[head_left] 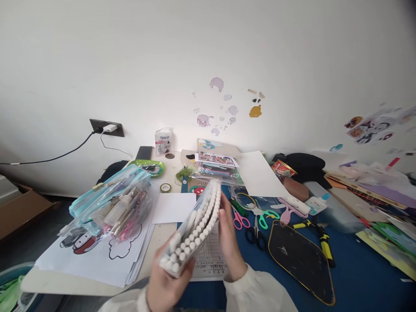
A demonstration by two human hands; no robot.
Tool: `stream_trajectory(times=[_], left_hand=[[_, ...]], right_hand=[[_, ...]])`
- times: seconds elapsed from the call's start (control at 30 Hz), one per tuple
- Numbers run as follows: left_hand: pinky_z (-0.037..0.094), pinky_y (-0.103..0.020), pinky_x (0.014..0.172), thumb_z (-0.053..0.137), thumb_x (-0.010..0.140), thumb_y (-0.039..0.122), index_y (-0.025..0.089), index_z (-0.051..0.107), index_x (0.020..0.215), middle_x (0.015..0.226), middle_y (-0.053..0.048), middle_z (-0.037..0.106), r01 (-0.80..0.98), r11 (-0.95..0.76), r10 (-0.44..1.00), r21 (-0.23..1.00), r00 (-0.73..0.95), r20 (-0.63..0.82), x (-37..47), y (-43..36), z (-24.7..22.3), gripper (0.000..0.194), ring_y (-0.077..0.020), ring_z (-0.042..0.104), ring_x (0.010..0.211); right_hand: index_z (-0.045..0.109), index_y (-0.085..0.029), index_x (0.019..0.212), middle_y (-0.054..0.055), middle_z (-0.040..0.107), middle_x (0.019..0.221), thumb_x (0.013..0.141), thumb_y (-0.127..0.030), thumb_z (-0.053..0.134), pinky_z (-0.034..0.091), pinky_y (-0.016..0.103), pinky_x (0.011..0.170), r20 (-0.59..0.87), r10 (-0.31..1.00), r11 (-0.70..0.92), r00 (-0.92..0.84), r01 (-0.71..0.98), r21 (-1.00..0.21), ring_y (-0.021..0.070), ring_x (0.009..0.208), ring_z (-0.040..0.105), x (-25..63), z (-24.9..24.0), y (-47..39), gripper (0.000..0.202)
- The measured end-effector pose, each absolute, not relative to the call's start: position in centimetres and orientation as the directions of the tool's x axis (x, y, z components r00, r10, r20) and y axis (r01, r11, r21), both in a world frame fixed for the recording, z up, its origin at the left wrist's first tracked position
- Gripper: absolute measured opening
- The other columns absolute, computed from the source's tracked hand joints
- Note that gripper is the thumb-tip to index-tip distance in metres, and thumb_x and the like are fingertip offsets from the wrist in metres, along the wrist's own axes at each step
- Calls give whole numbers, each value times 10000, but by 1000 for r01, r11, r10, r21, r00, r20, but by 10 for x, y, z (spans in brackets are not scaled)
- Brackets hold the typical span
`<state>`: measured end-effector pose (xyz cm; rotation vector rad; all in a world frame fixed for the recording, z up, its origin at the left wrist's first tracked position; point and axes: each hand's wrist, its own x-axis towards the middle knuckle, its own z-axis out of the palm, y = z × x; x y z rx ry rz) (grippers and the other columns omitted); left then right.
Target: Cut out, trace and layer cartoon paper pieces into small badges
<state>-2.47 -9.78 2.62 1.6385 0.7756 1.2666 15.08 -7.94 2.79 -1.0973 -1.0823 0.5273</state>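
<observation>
Cluttered desk (364, 279), clear case (189, 219) of white-capped pens (198, 240) in left grip (169, 285)

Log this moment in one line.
left hand: grips pack of white-capped pens | right hand: at pack's side | below: printed sheet

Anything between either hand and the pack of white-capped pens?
Nothing visible. The left hand grips the pack directly at its near end; the right hand lies along its right side, nothing seen between.
</observation>
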Motion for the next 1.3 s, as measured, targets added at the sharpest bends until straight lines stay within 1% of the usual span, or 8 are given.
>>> stream_trajectory(times=[0.13,0.27,0.33,0.53,0.8,0.93,1.1,1.3], left_hand=[[611,-507,816,792,573,208,280,712,1049,989,-83,752,-82,-440,717,894,567,405,-66,-56,55,489,-344,719,875],[573,-478,900,852,564,221,211,631,1219,1157,-134,706,-40,-283,839,958,474,267,-64,-49,47,691,-350,670,1060],[566,-479,909,917,477,265,204,619,1218,1176,-137,697,-45,-280,895,959,349,278,-54,-55,35,801,-365,652,1091],[608,-389,714,887,537,313,185,664,925,837,-52,729,48,-361,902,931,274,335,-42,-65,15,466,-280,709,783],[588,-434,839,881,567,296,193,622,1089,1043,-90,732,-31,-271,894,962,362,263,-41,-62,16,592,-313,700,943],[599,-392,776,888,543,271,199,621,1066,999,-74,727,-13,-325,896,946,317,312,-44,-68,12,592,-294,703,885],[592,-363,784,837,604,274,180,634,1062,1003,-88,729,-16,-281,916,959,295,274,-41,-67,9,509,-291,704,916],[592,-339,744,839,598,295,185,645,981,912,-63,751,3,-205,915,979,356,191,-40,-62,11,444,-265,715,834]], right_hand=[[611,-234,1290,120,655,1285,554,-366,907,477,507,1018,297,954,297,25,14,-955,330,1212,598,200,34,-104,804],[721,-216,1065,105,761,1038,649,-263,848,591,486,839,229,973,229,25,-4,-973,316,999,711,214,19,-117,437],[726,-224,1053,103,764,1027,607,-260,868,610,477,792,244,965,245,92,-2,-969,326,983,714,212,10,-119,470],[740,-231,921,81,764,897,507,-296,917,619,483,750,245,941,254,235,-8,-967,325,830,731,202,-1,-128,455],[727,-252,1024,97,765,970,586,-378,890,620,444,737,189,899,232,394,-63,-971,334,917,723,196,-15,-136,484],[754,-240,952,88,766,931,495,-259,923,614,473,788,330,907,310,260,118,-943,343,894,723,214,-14,-135,488],[754,-225,978,120,759,993,641,-376,865,617,444,796,226,959,210,174,106,-972,335,951,715,218,-11,-131,385],[743,-239,984,119,754,1008,628,-454,862,594,480,841,209,953,187,220,120,-975,349,983,701,216,-20,-129,433]])
